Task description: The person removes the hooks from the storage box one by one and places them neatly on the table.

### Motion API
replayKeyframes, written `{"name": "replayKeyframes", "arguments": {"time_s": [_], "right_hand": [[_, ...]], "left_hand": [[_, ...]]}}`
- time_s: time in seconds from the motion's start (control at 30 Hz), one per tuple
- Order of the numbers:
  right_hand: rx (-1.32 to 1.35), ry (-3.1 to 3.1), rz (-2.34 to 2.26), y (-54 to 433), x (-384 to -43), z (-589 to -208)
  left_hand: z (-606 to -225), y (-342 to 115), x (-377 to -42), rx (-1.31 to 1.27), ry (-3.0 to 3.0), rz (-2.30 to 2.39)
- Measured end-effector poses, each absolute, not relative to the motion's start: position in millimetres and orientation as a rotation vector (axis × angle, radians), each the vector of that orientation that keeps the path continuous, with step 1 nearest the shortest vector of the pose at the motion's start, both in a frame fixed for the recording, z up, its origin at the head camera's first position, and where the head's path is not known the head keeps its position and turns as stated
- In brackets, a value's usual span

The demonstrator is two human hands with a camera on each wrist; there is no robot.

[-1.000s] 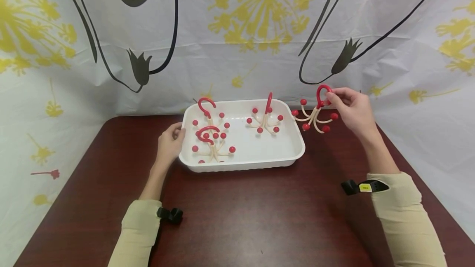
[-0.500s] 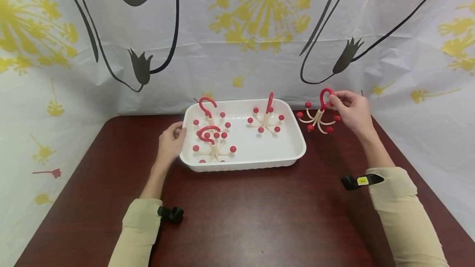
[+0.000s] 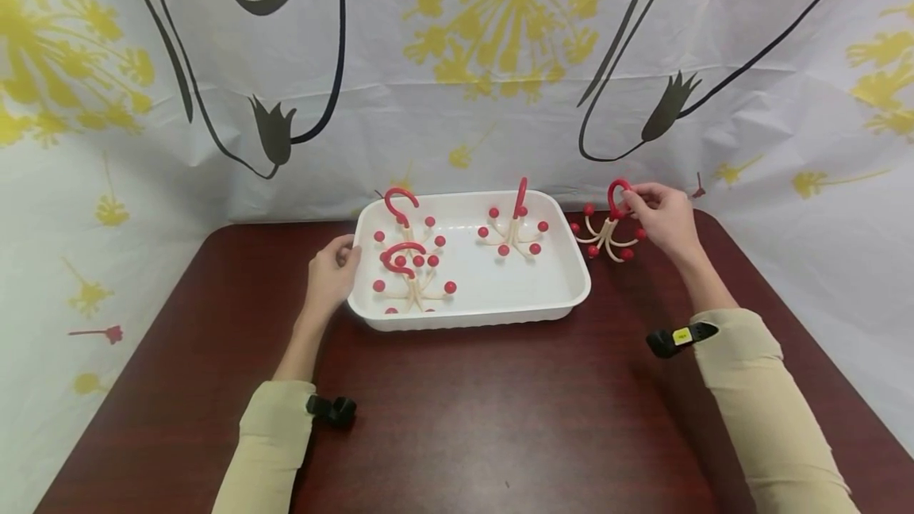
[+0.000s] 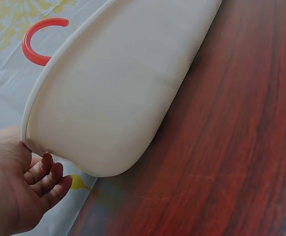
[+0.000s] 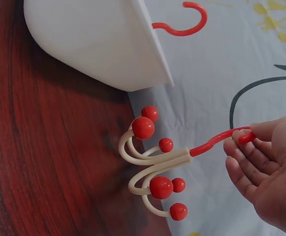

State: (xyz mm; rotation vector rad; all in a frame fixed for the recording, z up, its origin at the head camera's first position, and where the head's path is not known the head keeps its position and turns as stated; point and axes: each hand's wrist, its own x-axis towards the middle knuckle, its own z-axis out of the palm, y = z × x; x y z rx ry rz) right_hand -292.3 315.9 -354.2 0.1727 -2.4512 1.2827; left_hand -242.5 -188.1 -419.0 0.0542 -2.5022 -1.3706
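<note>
Beside the right end of a white tray (image 3: 485, 288), my right hand (image 3: 664, 220) pinches the red hook of a multi-arm hanger (image 3: 608, 235). Its cream arms curve outward and end in red balls; the right wrist view shows this hanger (image 5: 165, 162) with thumb and fingertips at the hook's end. My left hand (image 3: 332, 272) grips the tray's left rim, thumb at the edge and fingers curled outside, as the left wrist view shows. Inside the tray stand three similar hangers: one at the front left (image 3: 412, 292), another hanger (image 3: 405, 220) behind it, and a third hanger (image 3: 512, 238) at the right.
The tray stands near the back of a dark red-brown wooden table (image 3: 457, 411). A pale cloth (image 3: 457, 125) with yellow and grey flower prints hangs behind the table and along both sides. Each sleeve cuff bears a black strap with a camera.
My right hand has lowered the hanger toward the table and drawn it slightly left, closer to the tray. My left hand stays on the rim, and the hangers in the tray have not moved.
</note>
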Motion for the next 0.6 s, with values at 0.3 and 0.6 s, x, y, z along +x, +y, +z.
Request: {"name": "replayKeyframes", "arguments": {"time_s": [0.3, 0.6], "right_hand": [[0.136, -2.481, 1.221, 315.9, -296.7, -358.0], [0.114, -2.492, 1.166, 314.7, -299.1, -358.2]], "left_hand": [[-420.7, -187.2, -245.7, 0.093, -2.516, -1.401], [-420.7, -187.6, -244.8, 0.113, -2.502, -1.41]]}}
